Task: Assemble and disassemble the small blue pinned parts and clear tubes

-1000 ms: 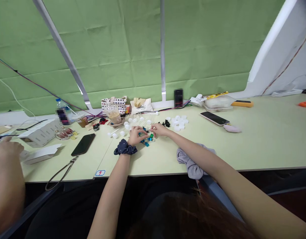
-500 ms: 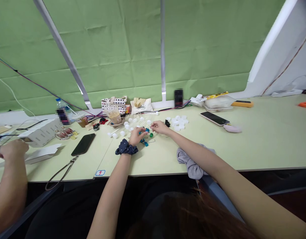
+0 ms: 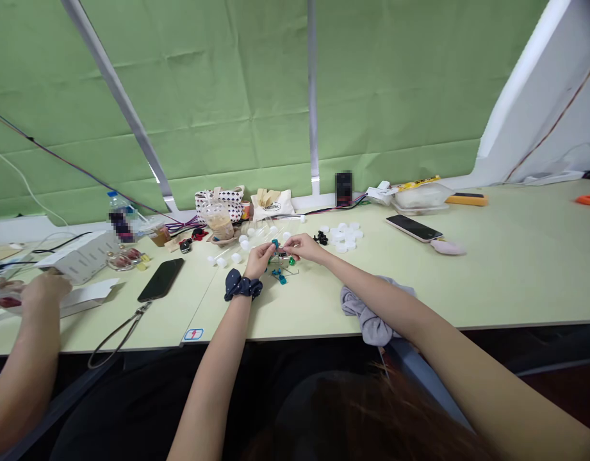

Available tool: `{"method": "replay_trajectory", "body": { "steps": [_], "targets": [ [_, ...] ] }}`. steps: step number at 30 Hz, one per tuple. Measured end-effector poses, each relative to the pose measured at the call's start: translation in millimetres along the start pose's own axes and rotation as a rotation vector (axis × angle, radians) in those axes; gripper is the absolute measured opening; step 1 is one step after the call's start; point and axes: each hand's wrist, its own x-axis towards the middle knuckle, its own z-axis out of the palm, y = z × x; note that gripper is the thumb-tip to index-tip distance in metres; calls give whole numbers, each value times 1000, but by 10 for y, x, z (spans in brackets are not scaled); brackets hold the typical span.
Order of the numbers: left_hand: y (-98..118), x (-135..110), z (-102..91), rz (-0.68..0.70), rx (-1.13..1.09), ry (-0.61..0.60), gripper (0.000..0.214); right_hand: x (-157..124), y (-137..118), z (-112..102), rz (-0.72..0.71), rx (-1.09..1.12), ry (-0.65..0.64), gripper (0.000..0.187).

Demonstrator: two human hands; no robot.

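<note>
My left hand point(image 3: 259, 257), with a dark blue scrunchie point(image 3: 241, 286) on its wrist, and my right hand point(image 3: 302, 246) meet over the pale green table point(image 3: 491, 282). Both are closed in a pinch on a small blue and green clip piece point(image 3: 278, 251) held just above the tabletop. More small blue clips point(image 3: 278, 275) lie right below them. White caps point(image 3: 343, 234) and small black clips point(image 3: 319, 239) sit just beyond my right hand.
A black phone point(image 3: 161, 279) with a lanyard lies to the left, another phone point(image 3: 413, 228) to the right. A grey cloth point(image 3: 371, 314) lies under my right forearm. Bags, a cup and a bottle point(image 3: 119, 216) stand at the back. Another person's hand point(image 3: 47, 286) reaches a white box at far left.
My hands have lifted the small clip piece off the table and drawn closer together. The other person's hand at the left has moved right towards the white box.
</note>
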Motion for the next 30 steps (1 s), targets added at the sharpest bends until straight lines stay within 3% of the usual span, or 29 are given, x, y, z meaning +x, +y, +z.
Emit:
{"method": "replay_trajectory", "body": {
  "steps": [4,10,20,30],
  "targets": [
    [-29,7,-7,-13,-36,6,51,1,13,-7,15,-9,8,26],
    [-19,12,6,-51,-168,120,46,-37,-35,4,-23,-12,-57,25],
    [-32,5,-13,-67,-144,43,49,-31,-59,58,43,-40,-21,20],
    [-31,13,7,-78,-211,107,44,-37,-80,79,70,-32,0,15]
  ]
}}
